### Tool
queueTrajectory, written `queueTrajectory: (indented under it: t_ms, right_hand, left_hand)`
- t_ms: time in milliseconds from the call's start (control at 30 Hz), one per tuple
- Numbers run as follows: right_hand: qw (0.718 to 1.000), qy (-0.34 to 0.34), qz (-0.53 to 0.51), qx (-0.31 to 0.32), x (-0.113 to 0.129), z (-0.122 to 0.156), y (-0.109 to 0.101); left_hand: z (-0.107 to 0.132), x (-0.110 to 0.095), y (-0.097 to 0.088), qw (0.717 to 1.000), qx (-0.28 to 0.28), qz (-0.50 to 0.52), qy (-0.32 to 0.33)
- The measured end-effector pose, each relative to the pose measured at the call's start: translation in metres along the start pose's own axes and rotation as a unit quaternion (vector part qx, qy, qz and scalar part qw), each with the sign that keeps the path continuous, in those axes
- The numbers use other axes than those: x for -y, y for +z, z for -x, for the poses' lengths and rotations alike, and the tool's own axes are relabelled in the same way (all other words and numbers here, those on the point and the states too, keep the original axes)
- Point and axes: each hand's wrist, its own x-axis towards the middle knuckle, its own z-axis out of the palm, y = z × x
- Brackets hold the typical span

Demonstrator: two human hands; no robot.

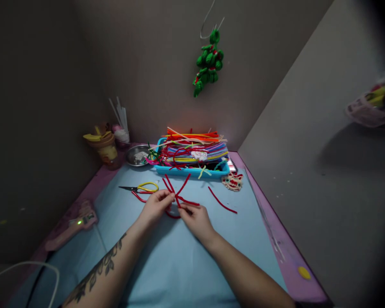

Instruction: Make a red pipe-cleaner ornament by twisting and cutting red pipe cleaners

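Observation:
My left hand (156,206) and my right hand (195,219) meet over the blue mat (176,261), both pinched on a bundle of red pipe cleaners (179,194) whose ends fan out upward and to the right. A loose red pipe cleaner (222,201) lies to the right of my hands. Yellow-handled scissors (141,188) rest just left of my left hand, with another red piece (137,197) under them.
A blue tray (192,171) heaped with coloured pipe cleaners stands at the back. A metal dish (137,155), a cup (106,149) and a small red-and-white figure (232,181) sit nearby. A pink glue gun (73,224) lies at left. A green ornament (209,64) hangs on the wall.

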Motion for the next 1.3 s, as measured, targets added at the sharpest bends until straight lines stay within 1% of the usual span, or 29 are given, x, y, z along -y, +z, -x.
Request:
queueTrajectory:
  t_ms: [67, 133, 200, 267, 333, 433, 467, 533, 567, 633, 700, 767, 800, 833, 867, 900, 933, 967, 1000, 1067, 1100, 1167, 1233, 1300]
  right_hand:
    - [1.000, -0.018, 0.011, -0.004, 0.001, 0.001, -0.001]
    - [1.000, -0.015, 0.004, 0.001, 0.001, 0.000, -0.003]
    - [1.000, -0.001, -0.022, 0.018, 0.001, -0.001, -0.006]
    - [0.996, 0.023, -0.077, 0.033, -0.003, -0.004, -0.008]
    - [0.985, 0.066, -0.158, 0.033, -0.008, -0.009, -0.010]
    - [0.949, 0.152, -0.275, 0.021, -0.014, -0.016, -0.015]
    - [0.937, 0.172, -0.304, 0.024, -0.015, -0.019, -0.017]
    - [0.918, 0.186, -0.348, 0.037, -0.015, -0.023, -0.025]
    - [0.915, 0.179, -0.358, 0.050, -0.015, -0.025, -0.030]
    - [0.918, 0.149, -0.354, 0.093, -0.016, -0.029, -0.043]
    - [0.931, 0.106, -0.319, 0.146, -0.017, -0.032, -0.056]
    - [0.949, 0.062, -0.251, 0.178, -0.015, -0.033, -0.067]
    - [0.962, 0.038, -0.205, 0.175, -0.012, -0.032, -0.069]
    - [0.976, 0.009, -0.150, 0.157, -0.006, -0.029, -0.070]
    - [0.988, -0.030, -0.087, 0.123, 0.000, -0.026, -0.069]
    - [0.993, -0.078, -0.020, 0.083, 0.007, -0.021, -0.065]
    - [0.988, -0.138, 0.048, 0.042, 0.015, -0.015, -0.060]
    - [0.973, -0.199, 0.113, 0.017, 0.021, -0.009, -0.053]
    - [0.953, -0.250, 0.173, 0.005, 0.026, -0.004, -0.045]
    - [0.907, -0.322, 0.272, -0.005, 0.030, 0.006, -0.029]
    - [0.887, -0.346, 0.305, -0.002, 0.029, 0.009, -0.022]
    - [0.860, -0.372, 0.350, -0.003, 0.024, 0.011, -0.010]
    - [0.848, -0.380, 0.370, -0.005, 0.016, 0.010, -0.004]
    - [0.849, -0.375, 0.371, -0.007, 0.009, 0.007, -0.003]
  left_hand:
    - [0.000, 0.000, -0.001, 1.000, 0.000, -0.017, 0.005]
    - [-0.001, 0.001, -0.001, 1.000, 0.006, -0.024, 0.006]
    - [-0.001, 0.001, -0.002, 1.000, 0.016, -0.022, 0.003]
    - [0.000, 0.001, -0.003, 0.999, 0.033, -0.019, -0.004]
    - [0.001, 0.000, -0.004, 0.998, 0.063, -0.029, -0.012]
    - [0.003, -0.002, -0.006, 0.989, 0.125, -0.077, -0.028]
    - [0.003, -0.002, -0.007, 0.984, 0.144, -0.096, -0.032]
    - [0.004, -0.004, -0.007, 0.975, 0.179, -0.130, -0.036]
    - [0.005, -0.004, -0.006, 0.969, 0.194, -0.147, -0.033]
    - [0.005, -0.004, -0.005, 0.957, 0.222, -0.185, -0.016]
    - [0.005, -0.002, -0.004, 0.941, 0.244, -0.232, 0.013]
    - [0.005, 0.002, -0.002, 0.925, 0.244, -0.287, 0.046]
    - [0.004, 0.004, -0.001, 0.919, 0.225, -0.316, 0.064]
    - [0.003, 0.007, 0.000, 0.916, 0.193, -0.342, 0.083]
    - [0.003, 0.008, 0.000, 0.915, 0.147, -0.362, 0.102]
    - [0.001, 0.010, 0.001, 0.916, 0.095, -0.371, 0.118]
    - [0.000, 0.010, 0.001, 0.920, 0.042, -0.367, 0.128]
    - [-0.001, 0.010, 0.001, 0.927, -0.005, -0.351, 0.132]
    - [-0.002, 0.009, 0.001, 0.936, -0.040, -0.323, 0.130]
    - [-0.004, 0.007, 0.001, 0.959, -0.080, -0.250, 0.109]
    - [-0.005, 0.007, 0.001, 0.969, -0.087, -0.210, 0.094]
    - [-0.005, 0.008, 0.002, 0.986, -0.091, -0.131, 0.050]
    - [-0.004, 0.009, 0.003, 0.994, -0.086, -0.060, -0.003]
    - [-0.003, 0.010, 0.004, 0.997, -0.067, -0.009, -0.046]
